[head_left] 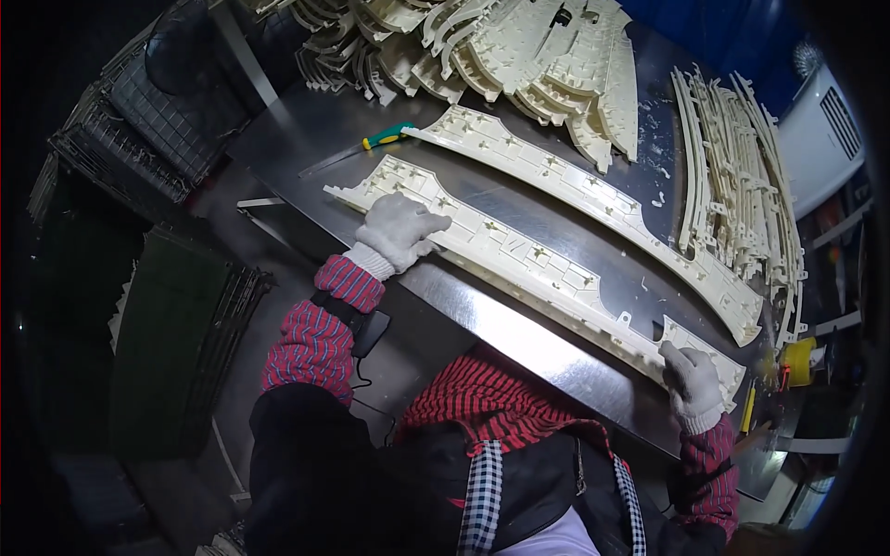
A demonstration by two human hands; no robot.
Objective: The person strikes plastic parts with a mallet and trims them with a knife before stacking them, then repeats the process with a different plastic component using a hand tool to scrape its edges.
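A long cream plastic trim panel (519, 248) lies slantwise along the table's near edge, its ribbed side up. My left hand (399, 232), in a white knit glove, grips it near its left end, with fingers over the near edge. Near the other end, my right hand (693, 382), gloved the same way, closes on the panel's near edge; some of its fingers are hidden. A second, similar trim panel (575, 181) rests just beyond, roughly parallel and apart from the first.
Behind are piled cream plastic panels (547, 56). Slender cream strips (732, 167) are stacked at the right. A green-and-yellow-handled screwdriver (385, 136) lies at the far left of the metal table (501, 320). A yellow roll (797, 361) sits at the right edge; wire crates (158, 111) stand left.
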